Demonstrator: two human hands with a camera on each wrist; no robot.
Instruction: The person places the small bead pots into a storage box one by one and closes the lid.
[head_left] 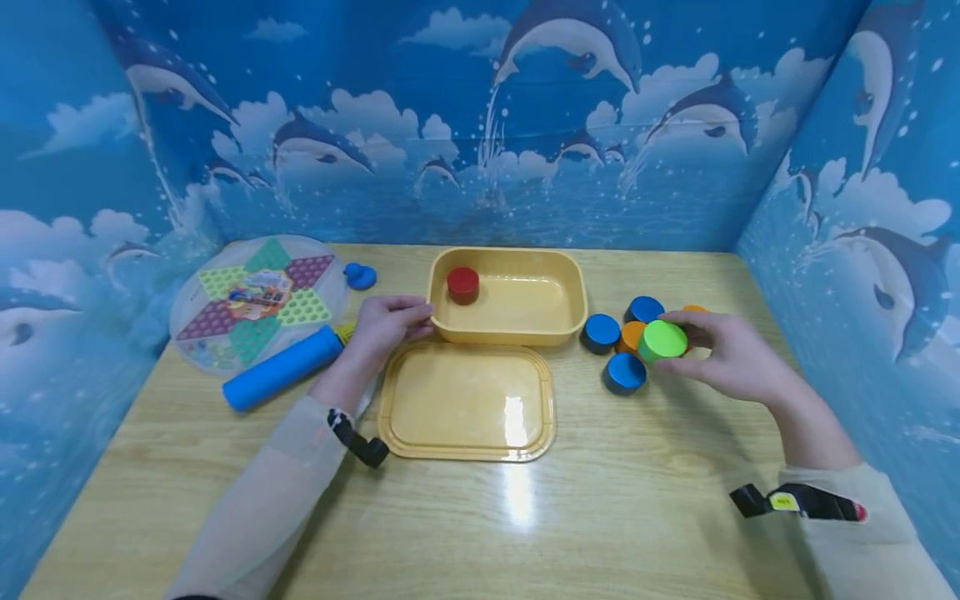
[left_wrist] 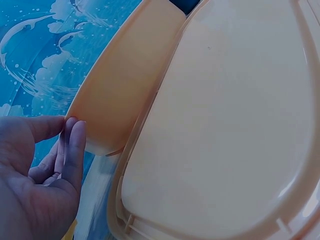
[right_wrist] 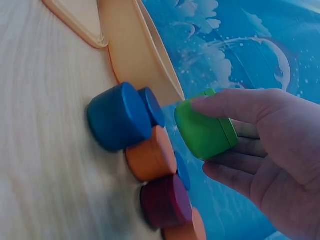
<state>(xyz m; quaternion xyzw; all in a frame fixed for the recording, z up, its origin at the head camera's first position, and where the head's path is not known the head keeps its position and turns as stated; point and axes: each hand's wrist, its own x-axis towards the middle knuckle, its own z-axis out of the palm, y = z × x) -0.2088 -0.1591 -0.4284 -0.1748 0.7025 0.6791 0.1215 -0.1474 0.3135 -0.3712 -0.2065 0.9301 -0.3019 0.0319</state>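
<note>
My right hand [head_left: 731, 354] grips a small green round lidded pot [right_wrist: 204, 131] between thumb and fingers, above a group of similar pots. In that group are blue pots [head_left: 625, 373], orange pots [right_wrist: 152, 155] and a dark red pot [right_wrist: 166, 201]. At the left end of a yellow plastic box [head_left: 510, 337], my left hand [left_wrist: 47, 175] pinches the rim between thumb and fingertips. A red pot [head_left: 462, 286] stands inside the box, near its left end. Flat on the table in front of the box lies its yellow lid [head_left: 465, 404].
A round game board [head_left: 258, 304] with a coloured star lies at the left. Beside it are a blue cylinder [head_left: 283, 368] with a yellow end and a blue toy duck [head_left: 361, 276]. Dolphin-print cloth walls [head_left: 480, 183] enclose the wooden table [head_left: 600, 508] at the back and sides.
</note>
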